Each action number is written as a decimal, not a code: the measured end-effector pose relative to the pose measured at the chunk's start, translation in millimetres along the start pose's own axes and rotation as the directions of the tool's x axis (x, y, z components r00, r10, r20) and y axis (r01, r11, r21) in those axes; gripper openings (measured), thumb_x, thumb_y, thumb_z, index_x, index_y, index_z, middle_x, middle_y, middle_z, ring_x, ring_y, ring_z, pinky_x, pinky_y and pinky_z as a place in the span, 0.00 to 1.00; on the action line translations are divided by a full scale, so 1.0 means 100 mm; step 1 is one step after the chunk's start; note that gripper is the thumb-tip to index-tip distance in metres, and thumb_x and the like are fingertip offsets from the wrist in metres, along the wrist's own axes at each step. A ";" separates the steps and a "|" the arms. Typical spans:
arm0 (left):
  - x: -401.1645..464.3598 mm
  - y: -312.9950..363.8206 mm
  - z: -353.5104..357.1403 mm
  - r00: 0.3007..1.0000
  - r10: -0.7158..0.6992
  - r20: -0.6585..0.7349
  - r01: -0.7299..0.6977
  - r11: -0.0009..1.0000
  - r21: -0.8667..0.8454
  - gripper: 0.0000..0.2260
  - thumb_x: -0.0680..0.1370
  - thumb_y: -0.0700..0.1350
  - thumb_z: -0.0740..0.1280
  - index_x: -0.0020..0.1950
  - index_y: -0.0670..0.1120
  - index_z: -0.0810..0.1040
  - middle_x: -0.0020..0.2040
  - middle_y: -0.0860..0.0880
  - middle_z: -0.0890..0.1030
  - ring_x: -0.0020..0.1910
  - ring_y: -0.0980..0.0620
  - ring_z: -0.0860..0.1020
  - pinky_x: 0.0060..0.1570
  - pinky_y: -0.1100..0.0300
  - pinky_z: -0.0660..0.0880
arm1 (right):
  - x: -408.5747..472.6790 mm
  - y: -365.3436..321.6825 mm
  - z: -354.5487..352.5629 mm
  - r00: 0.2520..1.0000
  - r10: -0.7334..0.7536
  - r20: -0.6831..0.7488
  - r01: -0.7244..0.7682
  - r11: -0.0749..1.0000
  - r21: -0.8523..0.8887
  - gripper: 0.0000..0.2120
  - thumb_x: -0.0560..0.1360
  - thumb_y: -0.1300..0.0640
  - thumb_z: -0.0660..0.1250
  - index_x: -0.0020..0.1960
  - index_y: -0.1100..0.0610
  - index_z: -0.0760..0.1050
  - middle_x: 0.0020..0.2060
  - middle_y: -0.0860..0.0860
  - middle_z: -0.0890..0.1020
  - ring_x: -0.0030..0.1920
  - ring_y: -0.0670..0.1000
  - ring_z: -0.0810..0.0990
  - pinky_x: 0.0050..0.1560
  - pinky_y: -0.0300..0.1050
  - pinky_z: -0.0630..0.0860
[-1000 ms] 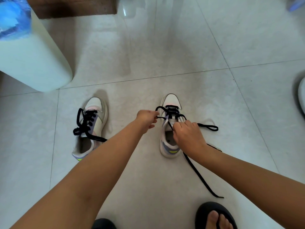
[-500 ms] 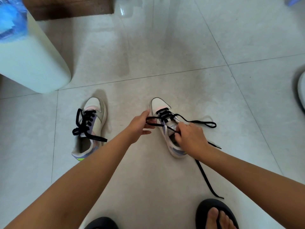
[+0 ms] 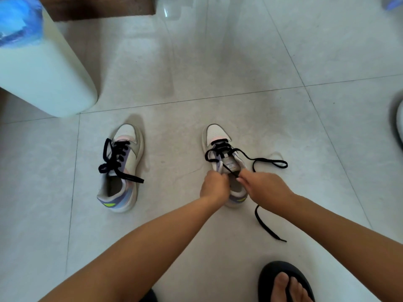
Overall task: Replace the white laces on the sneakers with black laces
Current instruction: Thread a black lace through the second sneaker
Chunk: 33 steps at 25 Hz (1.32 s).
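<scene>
Two white sneakers with purple and pink panels stand on the tiled floor. The left sneaker [image 3: 125, 168] carries a black lace with its ends hanging loose over the sides. On the right sneaker [image 3: 218, 136], a black lace [image 3: 270, 163] runs through the eyelets; one end loops out to the right, the other trails toward my foot. My left hand [image 3: 214, 185] grips the shoe's collar at its left side. My right hand [image 3: 265, 189] pinches the lace over the tongue. No white lace is in view.
A pale cylindrical bin [image 3: 41, 68] with a blue liner stands at the back left. Behind it is a brown wooden piece [image 3: 102, 6]. My right foot in a black sandal [image 3: 283, 282] sits at the bottom right. A white object [image 3: 399, 118] shows at the right edge.
The right sneaker has turned back to point straight ahead. My left hand moved from the lace near the toe down to the shoe's collar, close beside my right hand.
</scene>
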<state>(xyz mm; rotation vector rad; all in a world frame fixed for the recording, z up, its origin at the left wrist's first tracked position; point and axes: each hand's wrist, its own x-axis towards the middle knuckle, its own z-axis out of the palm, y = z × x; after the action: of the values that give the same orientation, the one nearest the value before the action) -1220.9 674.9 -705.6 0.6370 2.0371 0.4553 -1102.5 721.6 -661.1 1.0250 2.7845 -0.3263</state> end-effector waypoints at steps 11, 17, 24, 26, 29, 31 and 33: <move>0.12 -0.11 -0.20 0.990 0.035 -0.133 -0.032 0.999 0.030 0.15 0.81 0.48 0.53 0.58 0.39 0.72 0.57 0.40 0.76 0.54 0.40 0.75 0.50 0.52 0.71 | -0.85 -0.09 0.14 0.952 -0.305 -0.033 0.307 0.944 0.122 0.16 0.81 0.47 0.49 0.38 0.51 0.68 0.22 0.47 0.70 0.20 0.49 0.67 0.20 0.39 0.59; 0.15 -0.10 -0.36 0.988 0.145 -0.063 -0.116 0.937 0.329 0.15 0.80 0.50 0.55 0.56 0.40 0.72 0.55 0.41 0.77 0.53 0.41 0.75 0.44 0.56 0.67 | 0.15 0.16 0.05 0.989 0.132 -0.062 -0.094 0.900 0.425 0.12 0.79 0.53 0.60 0.57 0.57 0.76 0.50 0.54 0.79 0.51 0.54 0.76 0.50 0.48 0.72; 0.13 -0.08 -0.37 0.988 0.149 -0.044 -0.117 0.903 0.414 0.16 0.81 0.51 0.54 0.57 0.40 0.72 0.56 0.41 0.77 0.54 0.41 0.76 0.44 0.56 0.67 | 0.86 0.28 0.30 0.988 0.148 -0.047 -0.144 0.986 0.089 0.12 0.79 0.57 0.58 0.57 0.62 0.74 0.52 0.58 0.78 0.52 0.60 0.74 0.45 0.48 0.64; 0.12 -0.08 -0.37 0.992 0.119 -0.048 -0.093 0.925 0.369 0.16 0.81 0.50 0.53 0.57 0.40 0.72 0.56 0.41 0.77 0.54 0.41 0.76 0.44 0.56 0.67 | 0.84 0.32 0.26 0.965 0.229 -0.127 -0.210 0.967 0.146 0.11 0.79 0.60 0.56 0.56 0.63 0.74 0.48 0.60 0.79 0.48 0.62 0.75 0.43 0.49 0.66; 0.10 -0.13 -0.41 0.994 0.074 -0.074 -0.048 0.949 0.313 0.16 0.81 0.49 0.53 0.57 0.40 0.73 0.57 0.40 0.77 0.54 0.41 0.75 0.44 0.57 0.66 | 0.73 0.58 0.21 0.898 0.399 -0.186 -0.362 0.910 0.204 0.12 0.81 0.60 0.54 0.57 0.64 0.73 0.48 0.63 0.80 0.48 0.63 0.77 0.45 0.52 0.71; 0.10 -0.20 -0.48 0.993 0.070 -0.095 -0.037 0.949 0.313 0.16 0.81 0.49 0.53 0.56 0.40 0.74 0.57 0.40 0.77 0.54 0.40 0.75 0.45 0.57 0.66 | 0.63 0.86 0.14 0.838 0.500 -0.220 -0.449 0.860 0.243 0.13 0.81 0.60 0.54 0.55 0.64 0.74 0.46 0.63 0.81 0.47 0.64 0.78 0.43 0.50 0.70; 0.12 -0.29 -0.57 0.992 0.076 -0.105 -0.037 0.943 0.331 0.16 0.81 0.49 0.53 0.56 0.39 0.74 0.56 0.39 0.78 0.54 0.40 0.75 0.46 0.56 0.67 | 0.52 1.12 0.04 0.758 0.605 -0.244 -0.511 0.783 0.354 0.13 0.80 0.60 0.54 0.53 0.64 0.76 0.46 0.62 0.81 0.48 0.63 0.77 0.43 0.47 0.67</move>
<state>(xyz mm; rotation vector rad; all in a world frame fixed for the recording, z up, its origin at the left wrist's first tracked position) -1282.7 655.3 -700.2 0.8894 2.2325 0.1866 -1067.7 835.6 -693.3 2.1106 2.5553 -0.4788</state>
